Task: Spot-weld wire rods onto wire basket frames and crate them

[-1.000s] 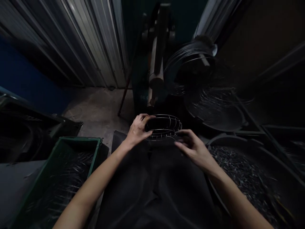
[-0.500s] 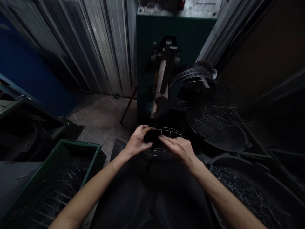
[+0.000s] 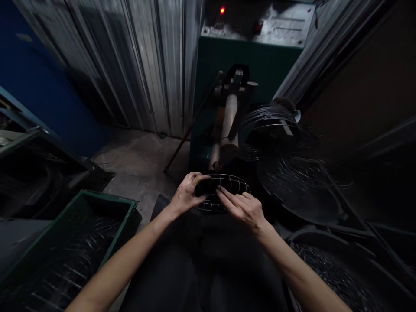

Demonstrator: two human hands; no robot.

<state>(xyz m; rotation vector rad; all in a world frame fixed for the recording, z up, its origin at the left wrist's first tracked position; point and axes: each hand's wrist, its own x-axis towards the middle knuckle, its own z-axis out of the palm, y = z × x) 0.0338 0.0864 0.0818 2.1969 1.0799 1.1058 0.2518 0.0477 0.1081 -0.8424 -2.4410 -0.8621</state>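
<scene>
A round wire frame (image 3: 230,181) with thin crosswise wires is held in front of my dark-clothed lap. My left hand (image 3: 188,193) grips its left side, thumb below and fingers above. On the right side is my right hand (image 3: 242,207), its index finger pointing in over the wires and its other fingers curled at the rim. Just beyond the frame stands a green machine (image 3: 273,65) with a pale cylindrical arm (image 3: 229,117) reaching toward me.
A green crate (image 3: 108,200) of wire pieces sits at the left. Wire coils (image 3: 269,113) hang right of the machine arm. Round containers (image 3: 328,234) with metal pieces stand at the right. A rod (image 3: 177,154) leans near the machine.
The view has tilted up, so the machine sits lower and a lit red lamp shows on its panel. Both hands remain on the wire frame, with my right fingers slightly shifted.
</scene>
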